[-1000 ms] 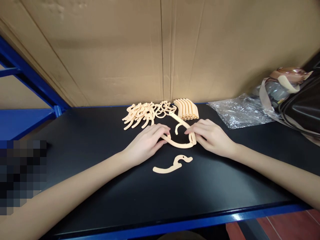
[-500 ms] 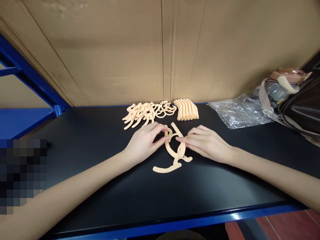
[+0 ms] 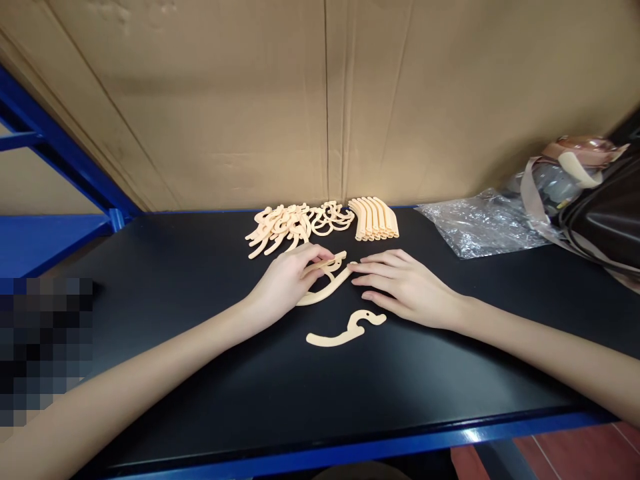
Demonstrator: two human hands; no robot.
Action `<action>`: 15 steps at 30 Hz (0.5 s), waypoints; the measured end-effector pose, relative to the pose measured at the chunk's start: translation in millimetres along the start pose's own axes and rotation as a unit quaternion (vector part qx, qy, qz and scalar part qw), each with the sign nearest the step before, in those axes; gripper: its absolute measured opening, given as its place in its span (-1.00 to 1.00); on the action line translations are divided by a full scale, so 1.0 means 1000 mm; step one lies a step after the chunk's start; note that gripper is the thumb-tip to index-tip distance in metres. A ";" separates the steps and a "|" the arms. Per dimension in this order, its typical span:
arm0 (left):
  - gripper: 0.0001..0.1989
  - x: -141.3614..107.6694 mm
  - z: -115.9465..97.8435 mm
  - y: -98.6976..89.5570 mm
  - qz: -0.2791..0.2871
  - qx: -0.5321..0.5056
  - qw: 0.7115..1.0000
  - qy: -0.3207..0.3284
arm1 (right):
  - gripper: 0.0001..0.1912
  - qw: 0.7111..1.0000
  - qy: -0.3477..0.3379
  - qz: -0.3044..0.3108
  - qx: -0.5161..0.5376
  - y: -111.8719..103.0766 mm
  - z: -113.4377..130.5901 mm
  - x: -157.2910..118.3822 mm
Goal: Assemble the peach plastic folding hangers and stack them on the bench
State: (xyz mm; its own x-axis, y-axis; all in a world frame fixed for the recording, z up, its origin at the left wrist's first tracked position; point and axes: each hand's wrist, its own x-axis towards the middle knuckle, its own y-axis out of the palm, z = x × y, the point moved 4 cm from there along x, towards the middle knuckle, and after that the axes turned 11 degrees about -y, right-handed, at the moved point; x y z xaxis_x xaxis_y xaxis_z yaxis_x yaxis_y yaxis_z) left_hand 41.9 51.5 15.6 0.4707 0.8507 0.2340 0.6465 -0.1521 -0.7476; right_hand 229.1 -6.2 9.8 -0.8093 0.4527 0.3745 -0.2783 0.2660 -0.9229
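My left hand [image 3: 287,277] pinches a pale beige folding hanger [image 3: 327,291], made of curved plastic parts, between thumb and fingers. Its long curved arm slants up to the right, and part of it is hidden behind my fingers. My right hand [image 3: 407,288] has its fingers spread, and the index fingertip touches or nearly touches the upper right end of that arm. Below both hands, a loose curved piece with a hooked end [image 3: 335,339] lies flat on the black tabletop [image 3: 280,400].
Behind my hands lie a heap of curved beige pieces [image 3: 283,227], several small hooks [image 3: 330,219] and a neat stack of curved arms [image 3: 375,219]. A clear plastic bag [image 3: 480,223] and a dark bag [image 3: 600,213] are at right. Cardboard [image 3: 225,107] backs the table.
The hanger has turned and shifted left in my left hand, off the loose piece. My right hand has loosened from its side, the fingers now spread.
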 end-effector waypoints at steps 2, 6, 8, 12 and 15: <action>-0.85 0.000 0.000 -0.001 0.005 0.010 1.000 0.004 | -0.70 1.000 -0.004 0.011 0.006 0.001 0.000 0.000; -0.84 -0.001 -0.003 -0.002 0.000 0.064 0.998 0.013 | -0.69 0.999 -0.020 0.009 0.031 -0.002 0.002 0.000; -0.81 -0.003 -0.004 -0.002 -0.009 0.116 0.993 0.010 | -0.69 0.998 -0.034 -0.002 0.054 -0.005 0.005 0.000; -0.73 -0.007 -0.006 -0.004 -0.027 0.250 0.967 0.030 | -0.65 0.994 -0.049 0.000 0.098 -0.008 0.010 -0.002; -0.65 -0.010 -0.008 -0.005 -0.013 0.341 0.938 0.059 | -0.77 0.992 -0.041 0.007 0.120 -0.009 0.009 -0.004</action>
State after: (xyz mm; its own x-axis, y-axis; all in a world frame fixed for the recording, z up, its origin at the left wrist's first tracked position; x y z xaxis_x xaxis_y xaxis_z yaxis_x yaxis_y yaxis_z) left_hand 39.1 39.5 21.7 0.5495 0.7818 0.2947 0.1438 0.2589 -0.9551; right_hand 230.0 -18.3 15.6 -0.8507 0.3807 0.3624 -0.3739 0.0463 -0.9263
